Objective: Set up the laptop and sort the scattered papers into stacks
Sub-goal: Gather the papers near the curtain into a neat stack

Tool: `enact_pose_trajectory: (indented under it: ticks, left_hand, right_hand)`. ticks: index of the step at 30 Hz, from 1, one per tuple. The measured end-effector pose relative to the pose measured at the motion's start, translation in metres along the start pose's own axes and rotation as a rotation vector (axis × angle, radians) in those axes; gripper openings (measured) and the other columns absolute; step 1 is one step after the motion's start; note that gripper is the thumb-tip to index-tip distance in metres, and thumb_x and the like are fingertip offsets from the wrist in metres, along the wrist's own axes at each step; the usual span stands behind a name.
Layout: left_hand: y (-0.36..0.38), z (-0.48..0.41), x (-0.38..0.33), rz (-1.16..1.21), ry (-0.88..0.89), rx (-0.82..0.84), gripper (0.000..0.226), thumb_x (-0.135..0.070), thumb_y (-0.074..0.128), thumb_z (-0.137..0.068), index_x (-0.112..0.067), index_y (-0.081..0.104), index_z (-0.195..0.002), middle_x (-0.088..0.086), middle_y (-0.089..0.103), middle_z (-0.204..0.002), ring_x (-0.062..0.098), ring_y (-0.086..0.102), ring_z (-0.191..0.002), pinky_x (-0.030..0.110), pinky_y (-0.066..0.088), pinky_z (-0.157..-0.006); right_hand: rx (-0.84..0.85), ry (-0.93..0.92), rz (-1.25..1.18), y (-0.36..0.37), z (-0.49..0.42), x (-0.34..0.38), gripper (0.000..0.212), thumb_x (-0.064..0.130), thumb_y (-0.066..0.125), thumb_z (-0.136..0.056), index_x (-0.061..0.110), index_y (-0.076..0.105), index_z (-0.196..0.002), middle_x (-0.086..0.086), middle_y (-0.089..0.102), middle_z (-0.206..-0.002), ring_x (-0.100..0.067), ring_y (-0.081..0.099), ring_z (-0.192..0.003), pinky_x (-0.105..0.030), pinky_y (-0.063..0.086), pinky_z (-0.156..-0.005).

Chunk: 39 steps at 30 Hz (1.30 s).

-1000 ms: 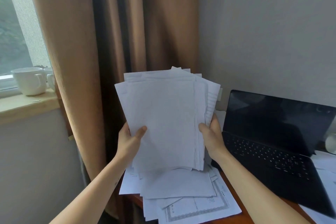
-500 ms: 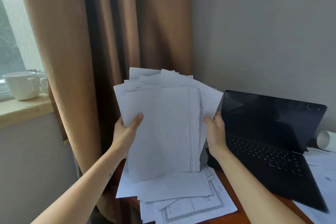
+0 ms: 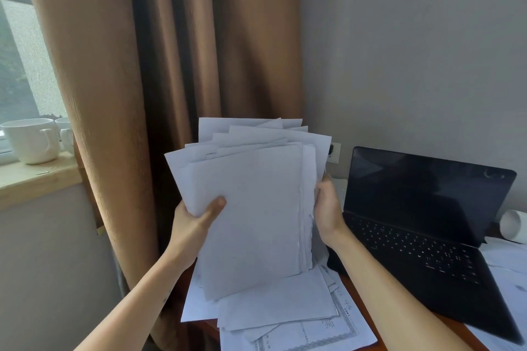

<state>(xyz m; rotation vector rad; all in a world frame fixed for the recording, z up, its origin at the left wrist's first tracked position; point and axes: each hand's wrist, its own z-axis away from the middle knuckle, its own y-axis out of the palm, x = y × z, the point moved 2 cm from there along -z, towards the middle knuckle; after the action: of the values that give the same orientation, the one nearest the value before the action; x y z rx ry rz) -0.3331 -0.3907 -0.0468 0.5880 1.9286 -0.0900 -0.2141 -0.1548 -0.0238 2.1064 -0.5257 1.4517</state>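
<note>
Desk papers point(image 3: 279, 310): loose white sheets are lying in an untidy, overlapping heap at the near left corner of the wooden desk point(image 3: 352, 292). A bordered certificate-style sheet point(image 3: 308, 340) is showing from under them at the near edge.
Left hand point(image 3: 194, 221): gripping the left edge of the held paper stack point(image 3: 251, 216), thumb pressing across the front sheet, fingers hidden behind.
Right hand point(image 3: 328, 208): clasping the stack's right edge, fingers curling behind the sheets.
Held paper stack: standing nearly upright over the desk heap, top edges fanning out unevenly. Whether its lower edge is touching the heap cannot be told.
Laptop point(image 3: 422, 208): sitting open on the desk just right of the right hand, screen dark, keyboard facing the person.
Further sheets point(image 3: 507, 279): lying along the laptop's right side.
White roll point(image 3: 513, 226): lying behind the laptop at far right.
Curtain point(image 3: 114, 65): brown, hanging behind the stack.
Mugs point(image 3: 31, 139): two, white, standing on the windowsill point(image 3: 37, 177) at far left.
</note>
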Motion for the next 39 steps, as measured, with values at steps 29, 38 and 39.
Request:
enact_pose_trajectory:
  ticks: [29, 38, 39]
  left_hand:
    - [0.029, -0.019, -0.027, -0.018, 0.058, -0.259, 0.03, -0.029, 0.087, -0.083, -0.017, 0.075, -0.108, -0.004, 0.079, -0.097, 0.013, 0.076, -0.092, 0.025, 0.062, -0.072]
    - [0.039, -0.011, -0.003, -0.103, -0.045, -0.28, 0.054, -0.042, 0.088, -0.08, -0.025, 0.066, -0.126, -0.007, 0.075, -0.113, 0.012, 0.072, -0.103, 0.035, 0.062, -0.088]
    - [0.036, -0.007, 0.0, -0.099, -0.059, -0.304, 0.053, -0.042, 0.087, -0.081, -0.025, 0.065, -0.126, -0.006, 0.074, -0.114, 0.014, 0.072, -0.103, 0.039, 0.062, -0.091]
  right_hand:
    - [-0.014, -0.215, 0.19, 0.031, -0.002, 0.036, 0.028, 0.02, 0.066, -0.098, 0.018, 0.064, -0.126, 0.006, 0.074, -0.115, -0.013, 0.069, -0.108, -0.044, 0.055, -0.098]
    - [-0.017, -0.127, 0.256, 0.018, 0.015, 0.005, 0.037, 0.013, 0.063, -0.097, 0.024, 0.053, -0.13, 0.009, 0.068, -0.119, -0.001, 0.066, -0.105, -0.036, 0.054, -0.1]
    - [-0.004, -0.115, 0.254, 0.017, 0.017, 0.002, 0.037, 0.012, 0.062, -0.097, 0.024, 0.052, -0.131, 0.01, 0.067, -0.12, 0.001, 0.065, -0.105, -0.036, 0.054, -0.101]
